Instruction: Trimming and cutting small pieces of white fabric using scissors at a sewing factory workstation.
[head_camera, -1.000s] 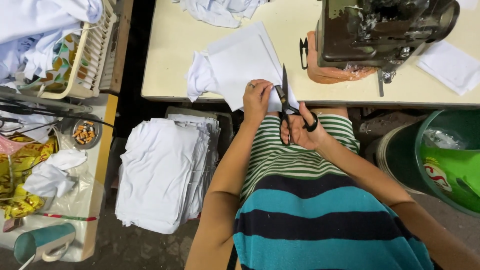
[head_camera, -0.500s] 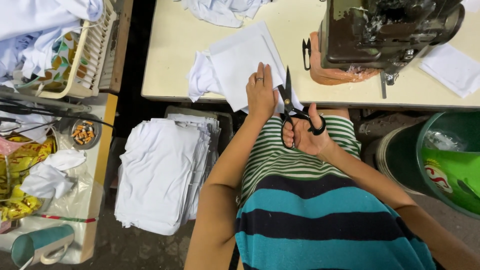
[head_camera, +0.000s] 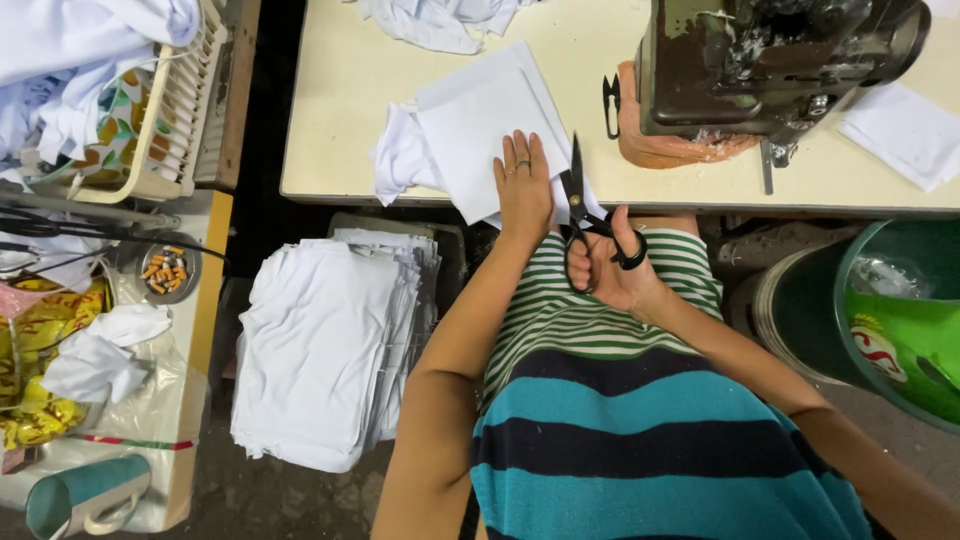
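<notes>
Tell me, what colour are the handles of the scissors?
Black. The scissors in the right hand show best in the head view.

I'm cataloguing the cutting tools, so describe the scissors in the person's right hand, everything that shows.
The scissors are large and black all over, seemingly metal, with long narrow blades and looped handles. The blades look closed or nearly so and point away from the person, over the table's front edge. The right hand grips the handles, thumb through one loop. The blades lie beside the left hand, which presses flat on folded white fabric; whether the blades touch the cloth is unclear.
</notes>
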